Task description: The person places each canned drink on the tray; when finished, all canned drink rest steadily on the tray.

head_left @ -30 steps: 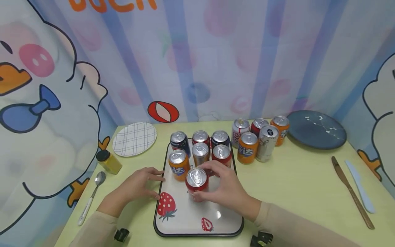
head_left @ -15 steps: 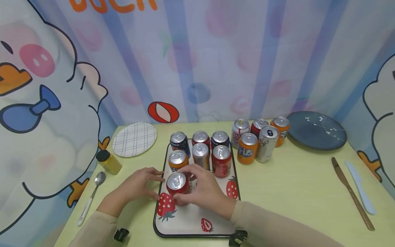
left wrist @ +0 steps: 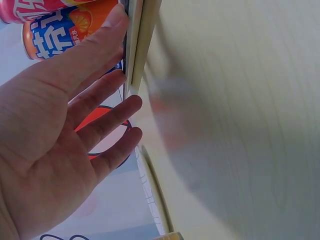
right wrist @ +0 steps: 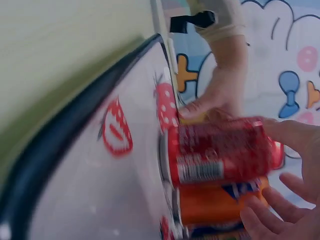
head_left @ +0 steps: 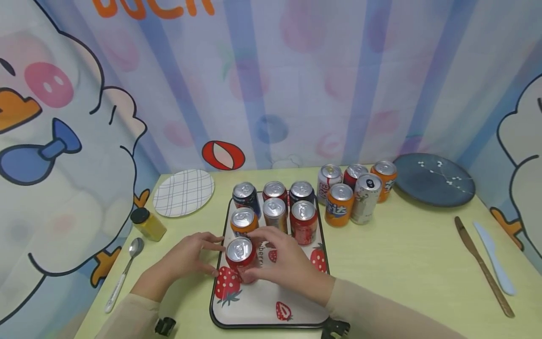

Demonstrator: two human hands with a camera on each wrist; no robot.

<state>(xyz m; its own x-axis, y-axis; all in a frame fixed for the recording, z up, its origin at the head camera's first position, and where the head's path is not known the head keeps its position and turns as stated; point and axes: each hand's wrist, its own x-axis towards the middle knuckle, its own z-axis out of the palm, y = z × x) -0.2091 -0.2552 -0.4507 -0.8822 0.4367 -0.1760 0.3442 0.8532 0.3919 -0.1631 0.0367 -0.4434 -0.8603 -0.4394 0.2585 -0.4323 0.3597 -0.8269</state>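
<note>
Head view: right hand grips a red can standing upright on the strawberry tray, lower centre of the frame.
Fingers and thumb curl round the can's side; the can stands at the tray's left edge, just in front of an orange can. Left hand lies with fingers spread and relaxed, fingertips touching the tray's left rim, holding nothing. Six more cans fill the tray's far end. Five cans stand grouped on the tabletop to the right.
</note>
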